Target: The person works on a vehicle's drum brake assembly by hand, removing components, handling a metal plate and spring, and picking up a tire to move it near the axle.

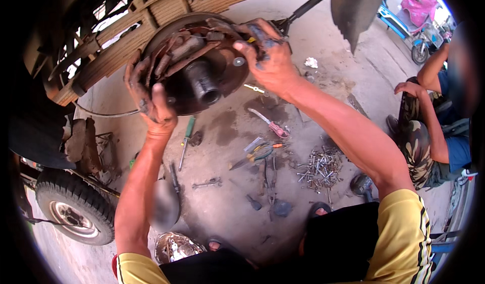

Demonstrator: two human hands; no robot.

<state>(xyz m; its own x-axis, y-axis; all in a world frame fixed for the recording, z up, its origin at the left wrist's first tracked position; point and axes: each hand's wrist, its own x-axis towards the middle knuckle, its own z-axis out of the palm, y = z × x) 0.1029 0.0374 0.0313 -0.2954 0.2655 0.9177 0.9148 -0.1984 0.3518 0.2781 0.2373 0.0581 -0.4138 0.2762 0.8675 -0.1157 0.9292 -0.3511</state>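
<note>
A rusty, greasy drum brake assembly (230,77) is at the top centre, below the leaf springs. Its round backing plate carries curved brake shoes and a coil spring, and a dark hollow axle tube (202,84) sticks out of its middle. My left hand (154,94) is closed on the left side of the assembly, thumb toward me and the other fingers along the shoe. At the upper right my right hand (267,54) grips its edge, the fingers curled over the top and the thumb on the near side. Both hands are smeared with black grease.
Below lie a green-handled screwdriver (187,135), a red-handled knife (270,123), pliers (260,151), a wrench (207,183) and a pile of bolts (321,169). A wheel (76,208) stands at left. At right sits another person (429,132). Leaf springs (121,46) hang above.
</note>
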